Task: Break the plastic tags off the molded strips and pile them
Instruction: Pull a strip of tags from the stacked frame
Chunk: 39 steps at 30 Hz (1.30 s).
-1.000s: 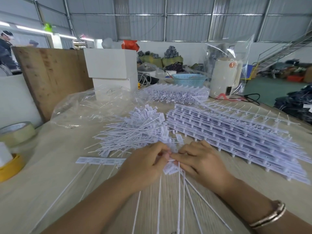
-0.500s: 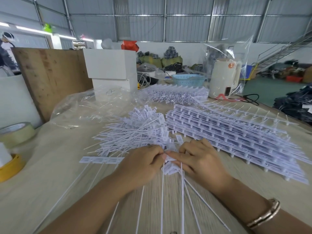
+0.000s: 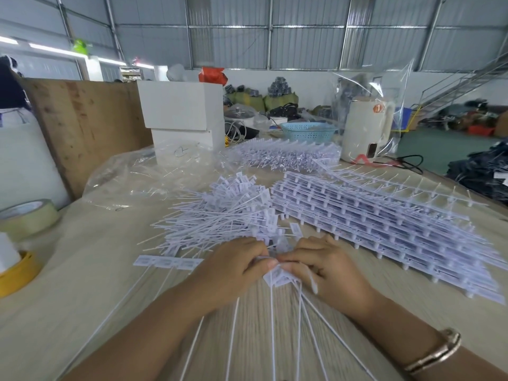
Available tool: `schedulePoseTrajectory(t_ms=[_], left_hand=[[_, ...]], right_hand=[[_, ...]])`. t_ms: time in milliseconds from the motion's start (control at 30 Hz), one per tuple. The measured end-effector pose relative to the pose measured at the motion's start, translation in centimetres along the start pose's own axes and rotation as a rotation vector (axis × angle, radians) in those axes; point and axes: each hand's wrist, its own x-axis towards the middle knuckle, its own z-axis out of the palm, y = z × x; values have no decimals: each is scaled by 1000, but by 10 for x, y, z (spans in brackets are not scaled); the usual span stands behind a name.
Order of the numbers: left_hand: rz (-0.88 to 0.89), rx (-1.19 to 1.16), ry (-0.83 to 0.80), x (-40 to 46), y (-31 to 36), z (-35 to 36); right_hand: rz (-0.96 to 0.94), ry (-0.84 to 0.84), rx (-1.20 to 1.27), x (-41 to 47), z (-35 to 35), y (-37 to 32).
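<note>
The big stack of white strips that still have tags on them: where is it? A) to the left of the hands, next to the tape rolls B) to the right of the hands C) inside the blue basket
B: the stack of molded strips lies on the table right of both hands, past the right hand.

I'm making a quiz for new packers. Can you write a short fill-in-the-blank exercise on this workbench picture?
1. The left hand and right hand pinch a strip of white ____.
2. The pile of loose tags lies to the ____ of the stacked molded strips.
3. The bracelet is on the ____ wrist.
4. The basket behind the table is ____.

Missing words: tags; left; right; blue
</note>
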Motion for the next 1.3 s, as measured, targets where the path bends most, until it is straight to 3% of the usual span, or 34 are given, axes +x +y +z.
schedulePoseTrajectory(t_ms=[167, 333, 433, 533, 667, 733, 1133, 1300], left_hand=[[53, 72, -7, -1, 3, 0], [68, -14, 28, 1, 6, -3], [131, 46, 7, -2, 5, -6], [90, 71, 30, -5, 0, -9], [42, 76, 41, -5, -1, -12], [46, 65, 32, -6, 1, -12], [-70, 62, 34, -4, 0, 3], [-50, 80, 99, -2, 11, 3]], right_hand=[[119, -13, 209, 0, 1, 4], [139, 14, 426, 3, 1, 3], [352, 145, 602, 2, -8, 10], [355, 126, 425, -6, -18, 20], [88, -132, 100, -4, -7, 16], [11, -180, 14, -3, -3, 15], [147, -329, 176, -9, -2, 22], [86, -173, 39, -5, -9, 10]])
